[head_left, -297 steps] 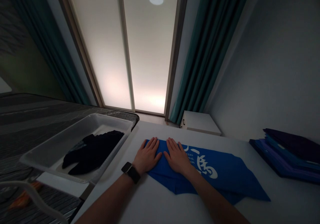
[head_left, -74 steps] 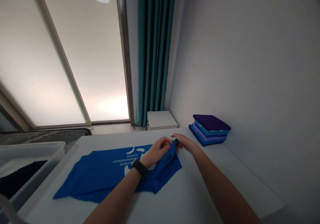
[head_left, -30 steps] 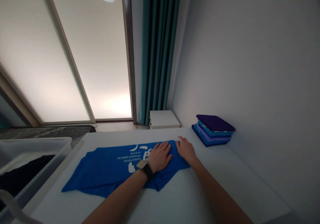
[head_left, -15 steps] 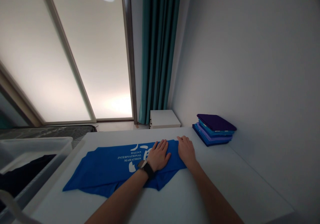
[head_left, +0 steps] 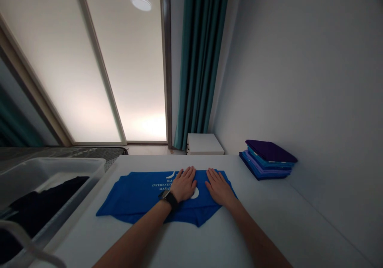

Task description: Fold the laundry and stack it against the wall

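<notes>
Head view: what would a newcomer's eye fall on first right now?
Probably the brightly lit pale panels at upper left, then the vivid blue garment with white print, spread on the white table under the flat left hand and right hand. Next come the folded stack, dark purple on top, at the table's right, and the translucent tub of dark clothing at left.

dim o/all, backlit panes (head_left: 137,64), dk corners
</notes>
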The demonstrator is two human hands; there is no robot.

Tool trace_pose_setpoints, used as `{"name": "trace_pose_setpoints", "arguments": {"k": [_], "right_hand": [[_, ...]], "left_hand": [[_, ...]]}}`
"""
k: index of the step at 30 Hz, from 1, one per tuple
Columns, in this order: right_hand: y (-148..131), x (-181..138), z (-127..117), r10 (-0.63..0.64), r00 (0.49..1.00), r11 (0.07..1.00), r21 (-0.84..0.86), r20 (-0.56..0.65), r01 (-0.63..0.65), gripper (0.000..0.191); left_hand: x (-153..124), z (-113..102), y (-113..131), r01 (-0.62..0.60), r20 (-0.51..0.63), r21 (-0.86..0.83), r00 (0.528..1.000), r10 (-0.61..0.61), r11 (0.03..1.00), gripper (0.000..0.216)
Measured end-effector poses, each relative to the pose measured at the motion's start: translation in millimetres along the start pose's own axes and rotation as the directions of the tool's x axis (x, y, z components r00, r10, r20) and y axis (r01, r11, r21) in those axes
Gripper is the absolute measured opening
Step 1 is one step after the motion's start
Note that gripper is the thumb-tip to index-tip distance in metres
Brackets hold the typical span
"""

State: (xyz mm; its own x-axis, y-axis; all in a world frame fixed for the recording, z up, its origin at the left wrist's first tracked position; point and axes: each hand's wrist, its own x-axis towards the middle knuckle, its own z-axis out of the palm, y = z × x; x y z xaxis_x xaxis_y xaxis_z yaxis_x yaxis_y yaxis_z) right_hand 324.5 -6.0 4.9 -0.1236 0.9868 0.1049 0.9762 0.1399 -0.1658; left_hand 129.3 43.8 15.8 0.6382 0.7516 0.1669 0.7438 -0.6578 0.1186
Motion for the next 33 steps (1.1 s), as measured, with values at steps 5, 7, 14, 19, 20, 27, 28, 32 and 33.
{"name": "trace_pose_setpoints", "arguments": {"k": [5, 7, 14, 19, 20, 27, 28, 32, 33], "right_hand": [[-1, 0, -2, 0.039, 0.998, 0.999, 0.001, 0.041, -0.039, 0.064], [-1, 0, -2, 0.050, 0.997, 0.999, -0.003, 0.057, -0.050, 0.065], [1, 1, 3, 0.055, 0.997, 0.998, -0.001, 0.056, -0.055, 0.065], [3, 2, 5, 0.064, 0.996, 0.998, -0.018, 0.067, -0.063, 0.067], [4, 1, 4, 0.066, 0.995, 0.998, -0.021, 0.070, -0.065, 0.068], [15, -4, 5, 0.100, 0.992, 0.994, -0.046, 0.081, -0.097, 0.068], [16, -5, 6, 0.102, 0.992, 0.994, -0.042, 0.074, -0.099, 0.068], [20, -7, 10, 0.106, 0.993, 0.994, -0.042, 0.059, -0.104, 0.068], [20, -7, 10, 0.108, 0.992, 0.993, -0.049, 0.058, -0.105, 0.068]], "left_hand": [[-18, -8, -36, 0.087, 0.024, 0.011, 0.996, -0.088, 0.996, 0.055], [-28, -12, -52, 0.125, 0.032, 0.019, 0.992, -0.126, 0.992, 0.055], [-58, -26, -98, 0.261, 0.029, 0.071, 0.964, -0.263, 0.963, 0.055], [-67, -35, -105, 0.314, -0.002, 0.110, 0.949, -0.316, 0.943, 0.055], [-68, -35, -103, 0.295, -0.007, 0.107, 0.955, -0.296, 0.949, 0.056], [-68, -29, -97, 0.275, 0.013, 0.051, 0.961, -0.276, 0.960, 0.057], [-69, -28, -101, 0.297, 0.010, 0.059, 0.954, -0.298, 0.953, 0.057], [-75, -32, -123, 0.384, 0.014, 0.095, 0.922, -0.387, 0.918, 0.056], [-77, -34, -128, 0.403, 0.012, 0.103, 0.914, -0.406, 0.909, 0.056]]}}
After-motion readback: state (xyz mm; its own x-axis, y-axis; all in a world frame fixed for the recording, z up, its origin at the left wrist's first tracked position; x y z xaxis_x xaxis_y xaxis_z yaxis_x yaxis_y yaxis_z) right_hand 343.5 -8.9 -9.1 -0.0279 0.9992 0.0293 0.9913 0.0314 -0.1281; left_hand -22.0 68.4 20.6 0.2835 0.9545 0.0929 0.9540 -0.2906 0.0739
